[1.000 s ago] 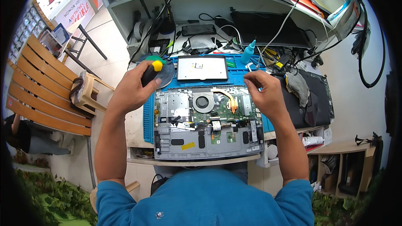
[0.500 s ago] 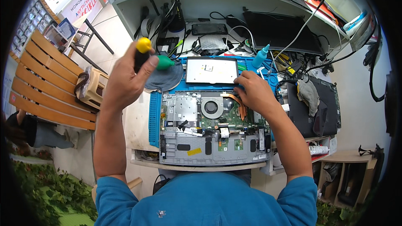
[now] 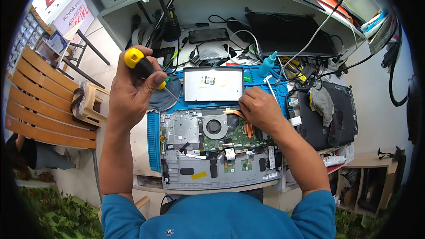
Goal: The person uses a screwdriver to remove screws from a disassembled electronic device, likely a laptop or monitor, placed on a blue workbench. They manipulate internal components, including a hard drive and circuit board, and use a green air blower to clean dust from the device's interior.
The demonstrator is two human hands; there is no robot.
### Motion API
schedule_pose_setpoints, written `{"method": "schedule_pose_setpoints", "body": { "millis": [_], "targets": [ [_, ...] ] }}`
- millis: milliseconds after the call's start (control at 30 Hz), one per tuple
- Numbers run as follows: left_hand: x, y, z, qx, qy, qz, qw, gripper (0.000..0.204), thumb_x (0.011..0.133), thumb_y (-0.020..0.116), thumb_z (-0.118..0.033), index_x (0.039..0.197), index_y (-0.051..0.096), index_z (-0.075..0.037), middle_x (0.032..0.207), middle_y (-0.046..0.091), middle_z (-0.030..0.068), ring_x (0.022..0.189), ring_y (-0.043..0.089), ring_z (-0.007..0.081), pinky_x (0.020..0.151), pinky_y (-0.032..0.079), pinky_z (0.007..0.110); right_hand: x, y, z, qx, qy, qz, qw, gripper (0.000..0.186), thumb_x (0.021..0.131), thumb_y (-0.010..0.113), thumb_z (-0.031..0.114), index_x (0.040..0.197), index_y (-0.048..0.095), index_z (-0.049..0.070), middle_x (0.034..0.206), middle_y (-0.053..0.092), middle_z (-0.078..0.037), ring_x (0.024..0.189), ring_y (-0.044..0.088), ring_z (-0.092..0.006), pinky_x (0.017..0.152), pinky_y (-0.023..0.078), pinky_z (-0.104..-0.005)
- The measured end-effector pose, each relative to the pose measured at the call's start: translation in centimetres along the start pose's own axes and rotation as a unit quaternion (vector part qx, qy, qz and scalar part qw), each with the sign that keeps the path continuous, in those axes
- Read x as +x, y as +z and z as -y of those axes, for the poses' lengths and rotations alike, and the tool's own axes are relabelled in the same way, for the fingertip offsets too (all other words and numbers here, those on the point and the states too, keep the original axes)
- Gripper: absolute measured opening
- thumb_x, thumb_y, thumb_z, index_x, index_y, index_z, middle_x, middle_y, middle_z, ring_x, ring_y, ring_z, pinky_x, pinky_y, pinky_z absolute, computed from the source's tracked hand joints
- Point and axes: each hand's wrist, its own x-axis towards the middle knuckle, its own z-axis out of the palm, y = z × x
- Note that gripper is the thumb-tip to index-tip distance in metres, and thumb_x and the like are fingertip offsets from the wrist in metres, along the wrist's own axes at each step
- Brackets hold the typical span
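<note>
My left hand [image 3: 130,90] is closed around a screwdriver [image 3: 144,67] with a yellow and black handle, held above the mat. Its thin shaft slants down to the right. My right hand [image 3: 262,109] is at the upper edge of an opened laptop base [image 3: 186,126], beside its copper heat pipe [image 3: 241,117]. Those fingers are curled together, and whatever may be in them is hidden. The base shows a round fan [image 3: 214,126] and a green circuit board. Just behind it lies a white rectangular panel [image 3: 212,90] with a dark rim and a small label.
Under the laptop base is a blue work mat [image 3: 153,141]. A light-blue dropper bottle [image 3: 267,65] stands behind my right hand. On the right, a dark laptop part [image 3: 325,121] carries a grey cloth [image 3: 322,104]. Cables and a dark screen [image 3: 292,34] fill the back.
The view has shifted, so the bench sits lower. My left hand has tilted the screwdriver, and its shaft now shows. My right hand has moved from the panel's edge toward the laptop base.
</note>
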Motion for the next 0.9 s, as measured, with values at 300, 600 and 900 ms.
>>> {"method": "schedule_pose_setpoints", "body": {
  "millis": [300, 600, 900],
  "targets": [
    [0.9, 2.7, 3.3, -0.012, 0.106, -0.079, 0.991, 0.108, 0.094, 0.088, -0.001, 0.177, 0.021, -0.017, 0.114, 0.068, 0.0083, 0.099, 0.067, 0.0089, 0.096, 0.060, 0.027, -0.2, 0.2, -0.3, -0.004, -0.004, 0.024, 1.000, 0.013, 0.083, 0.080, 0.007, 0.081, 0.067, 0.003, 0.088, 0.066, -0.009, 0.088, 0.068, -0.0283, 0.073, 0.059, -0.0425],
    [0.1, 3.7, 5.7, 0.055, 0.122, -0.043, 0.990, 0.104, 0.094, 0.088, -0.003, 0.175, 0.025, -0.017, 0.112, 0.068, 0.0077, 0.093, 0.068, 0.0093, 0.089, 0.063, 0.027, 0.0, 0.0, -0.3, 0.002, 0.002, 0.030, 1.000, 0.013, 0.087, 0.078, 0.006, 0.082, 0.066, 0.003, 0.088, 0.065, -0.009, 0.088, 0.068, -0.0282, 0.073, 0.059, -0.0423],
    [-0.3, 3.4, 5.7, 0.059, 0.146, -0.062, 0.986, 0.102, 0.095, 0.087, -0.003, 0.175, 0.024, -0.016, 0.115, 0.067, 0.0093, 0.099, 0.068, 0.0096, 0.091, 0.062, 0.027, 0.2, -0.1, -0.3, 0.010, 0.014, 0.023, 1.000, 0.011, 0.090, 0.078, 0.006, 0.086, 0.068, 0.002, 0.090, 0.067, -0.010, 0.092, 0.070, -0.0296, 0.076, 0.060, -0.0430]
  ]
}}
